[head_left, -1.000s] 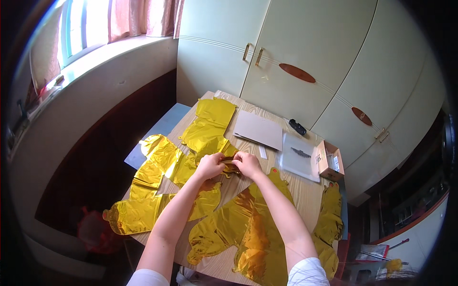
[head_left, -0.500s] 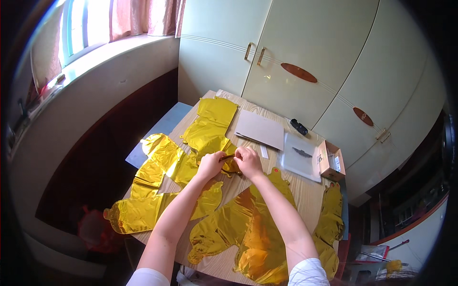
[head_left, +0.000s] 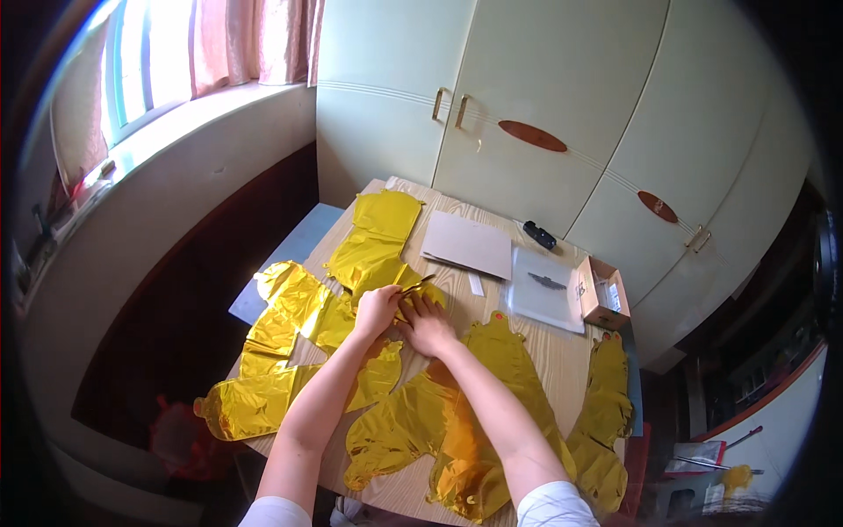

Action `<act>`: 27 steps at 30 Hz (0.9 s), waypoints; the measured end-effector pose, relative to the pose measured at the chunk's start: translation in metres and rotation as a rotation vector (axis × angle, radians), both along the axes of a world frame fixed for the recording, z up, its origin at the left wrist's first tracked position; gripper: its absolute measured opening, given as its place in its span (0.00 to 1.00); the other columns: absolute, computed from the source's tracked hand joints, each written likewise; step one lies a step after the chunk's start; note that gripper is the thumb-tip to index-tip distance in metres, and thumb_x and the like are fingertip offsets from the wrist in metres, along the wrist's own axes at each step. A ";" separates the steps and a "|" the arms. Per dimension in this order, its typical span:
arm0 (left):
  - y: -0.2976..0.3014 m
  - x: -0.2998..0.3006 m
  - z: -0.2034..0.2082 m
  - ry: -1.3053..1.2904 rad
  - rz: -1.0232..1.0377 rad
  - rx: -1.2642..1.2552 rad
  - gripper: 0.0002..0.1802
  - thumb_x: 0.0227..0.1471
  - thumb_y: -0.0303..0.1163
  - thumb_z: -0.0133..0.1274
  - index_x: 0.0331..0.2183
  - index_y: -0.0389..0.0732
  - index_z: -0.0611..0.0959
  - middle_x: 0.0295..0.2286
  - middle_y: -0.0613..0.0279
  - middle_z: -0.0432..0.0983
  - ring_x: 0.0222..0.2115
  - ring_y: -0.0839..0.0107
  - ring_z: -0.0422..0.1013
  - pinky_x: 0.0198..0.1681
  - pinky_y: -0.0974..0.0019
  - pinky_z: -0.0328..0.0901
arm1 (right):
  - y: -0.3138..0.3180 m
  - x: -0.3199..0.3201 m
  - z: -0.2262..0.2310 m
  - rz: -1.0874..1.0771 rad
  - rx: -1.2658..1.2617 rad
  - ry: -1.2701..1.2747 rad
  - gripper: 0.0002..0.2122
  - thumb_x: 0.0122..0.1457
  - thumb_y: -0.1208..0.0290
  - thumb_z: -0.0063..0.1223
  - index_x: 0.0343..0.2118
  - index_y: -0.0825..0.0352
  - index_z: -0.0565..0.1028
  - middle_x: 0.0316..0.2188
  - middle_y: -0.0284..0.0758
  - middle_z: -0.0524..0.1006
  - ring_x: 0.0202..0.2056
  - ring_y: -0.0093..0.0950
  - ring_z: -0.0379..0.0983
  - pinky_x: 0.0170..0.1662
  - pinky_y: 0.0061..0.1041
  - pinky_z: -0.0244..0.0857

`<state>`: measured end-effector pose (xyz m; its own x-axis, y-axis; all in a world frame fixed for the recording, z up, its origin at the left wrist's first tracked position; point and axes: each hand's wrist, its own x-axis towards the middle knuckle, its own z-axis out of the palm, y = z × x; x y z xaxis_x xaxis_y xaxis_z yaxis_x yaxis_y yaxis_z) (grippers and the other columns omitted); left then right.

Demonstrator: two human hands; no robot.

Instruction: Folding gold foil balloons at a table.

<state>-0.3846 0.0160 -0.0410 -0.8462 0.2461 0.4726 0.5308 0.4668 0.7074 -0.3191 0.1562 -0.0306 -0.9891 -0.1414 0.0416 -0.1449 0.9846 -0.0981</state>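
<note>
A large flat gold foil balloon [head_left: 373,250], not inflated, stretches across the left and far part of the wooden table [head_left: 555,364]. My left hand [head_left: 378,309] is closed on a folded edge of it near the table's middle. Right beside it my right hand [head_left: 428,327] lies with fingers stretched out and a little apart, pressing on the same foil. A narrow dark-looking strip of foil sticks up past the fingers. Nearer to me, under my right forearm, a second flat gold foil balloon [head_left: 500,351] lies spread out.
Beyond my hands are a grey cardboard sheet [head_left: 465,241], a clear plastic bag [head_left: 544,294], a black object [head_left: 539,234] and an open cardboard box [head_left: 604,299]. Another gold foil piece [head_left: 604,395] hangs near the right edge. Pale cupboards [head_left: 536,61] stand behind the table.
My right hand has gone from pinching the foil to lying flatter with fingers extended, and has come slightly nearer. My left hand keeps its grip. The view has shifted a little.
</note>
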 end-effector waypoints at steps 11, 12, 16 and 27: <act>-0.031 -0.068 0.146 0.407 0.208 0.022 0.11 0.51 0.28 0.51 0.38 0.42 0.83 0.30 0.49 0.79 0.33 0.51 0.76 0.38 0.55 0.70 | -0.002 0.007 0.001 -0.007 -0.006 -0.053 0.28 0.65 0.47 0.30 0.66 0.52 0.53 0.68 0.38 0.47 0.68 0.40 0.40 0.68 0.40 0.35; -0.031 -0.071 0.158 0.440 0.202 0.037 0.10 0.51 0.28 0.51 0.37 0.42 0.83 0.30 0.50 0.79 0.33 0.51 0.76 0.38 0.56 0.70 | -0.002 0.007 0.001 -0.022 -0.011 -0.067 0.28 0.65 0.47 0.30 0.67 0.50 0.52 0.69 0.37 0.46 0.68 0.39 0.39 0.69 0.40 0.34; -0.025 -0.083 0.189 0.488 0.193 -0.011 0.10 0.52 0.27 0.51 0.37 0.43 0.83 0.30 0.52 0.80 0.32 0.53 0.76 0.37 0.57 0.71 | -0.001 0.007 0.002 -0.035 -0.024 -0.073 0.28 0.65 0.47 0.30 0.67 0.49 0.51 0.69 0.35 0.45 0.69 0.38 0.38 0.69 0.39 0.32; -0.024 -0.050 0.228 0.616 0.093 -0.032 0.08 0.54 0.27 0.51 0.36 0.40 0.82 0.31 0.53 0.80 0.32 0.54 0.77 0.35 0.59 0.72 | 0.001 0.009 -0.001 -0.014 -0.053 -0.069 0.29 0.65 0.46 0.31 0.67 0.50 0.51 0.69 0.36 0.44 0.69 0.39 0.37 0.69 0.39 0.32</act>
